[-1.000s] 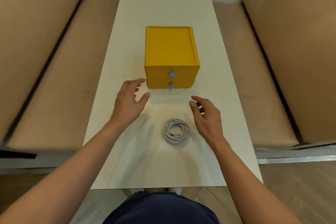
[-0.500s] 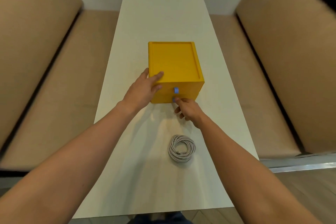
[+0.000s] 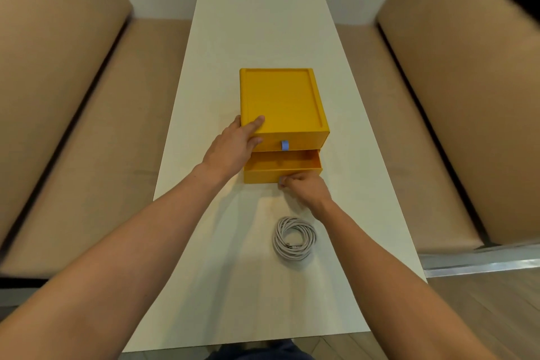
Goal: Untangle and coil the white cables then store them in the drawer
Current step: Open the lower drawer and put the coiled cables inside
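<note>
A yellow two-drawer box (image 3: 282,99) stands in the middle of the white table (image 3: 263,23). Its lower drawer (image 3: 263,176) is pulled partly out and looks empty inside. My right hand (image 3: 305,188) pinches the pull at the front of that drawer. My left hand (image 3: 235,147) holds the box's near left corner, with the thumb on the top and the fingers on the front. The upper drawer is closed, its blue pull (image 3: 285,145) showing. A coiled white cable (image 3: 294,237) lies on the table just behind my right wrist, touching neither hand.
Tan cushioned benches (image 3: 73,126) run along both long sides of the table. The table's near edge (image 3: 248,343) lies close to my body, and wooden floor shows at the lower right.
The lower drawer has slid out toward me with my right hand on its pull. My left hand has stayed on the box's corner. The cable has not moved.
</note>
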The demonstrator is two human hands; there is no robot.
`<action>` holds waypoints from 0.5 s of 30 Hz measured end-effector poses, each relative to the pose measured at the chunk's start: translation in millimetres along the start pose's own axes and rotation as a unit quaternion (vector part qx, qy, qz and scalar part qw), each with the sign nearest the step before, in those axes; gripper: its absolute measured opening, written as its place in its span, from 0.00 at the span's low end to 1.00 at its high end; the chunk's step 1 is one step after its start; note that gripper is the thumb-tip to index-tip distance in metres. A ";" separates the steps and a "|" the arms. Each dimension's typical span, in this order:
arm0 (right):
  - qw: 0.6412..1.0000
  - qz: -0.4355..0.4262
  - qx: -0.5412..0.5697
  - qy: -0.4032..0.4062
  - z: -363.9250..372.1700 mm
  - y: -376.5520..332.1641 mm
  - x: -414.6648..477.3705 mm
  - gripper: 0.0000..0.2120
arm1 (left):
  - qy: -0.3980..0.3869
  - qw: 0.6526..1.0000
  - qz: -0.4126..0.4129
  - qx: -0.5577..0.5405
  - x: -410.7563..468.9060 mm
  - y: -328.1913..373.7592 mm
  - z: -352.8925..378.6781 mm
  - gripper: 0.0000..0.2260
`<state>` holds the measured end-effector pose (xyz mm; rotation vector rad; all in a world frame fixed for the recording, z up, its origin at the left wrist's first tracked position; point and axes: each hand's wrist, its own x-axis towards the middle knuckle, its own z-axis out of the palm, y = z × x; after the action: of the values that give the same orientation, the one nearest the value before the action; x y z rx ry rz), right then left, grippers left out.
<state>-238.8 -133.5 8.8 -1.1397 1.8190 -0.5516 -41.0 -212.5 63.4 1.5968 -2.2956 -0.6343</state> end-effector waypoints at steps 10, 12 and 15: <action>0.999 -0.015 -0.043 0.021 5.0 40.4 -63.3 0.17 | -0.008 1.000 -0.005 -0.009 -3.0 3.1 -2.8 0.24; 0.998 -0.015 -0.049 0.023 4.7 42.5 -66.6 0.18 | -0.008 1.000 -0.007 -0.010 -3.5 3.3 -2.4 0.24; 0.998 -0.023 -0.052 0.011 1.9 42.1 -68.6 0.19 | -0.009 1.000 -0.006 -0.014 -3.6 3.6 -1.9 0.24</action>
<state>-245.0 -53.2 7.7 -1.2530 1.8634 -0.5028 -41.8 -208.4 66.9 1.5999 -2.2814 -0.6815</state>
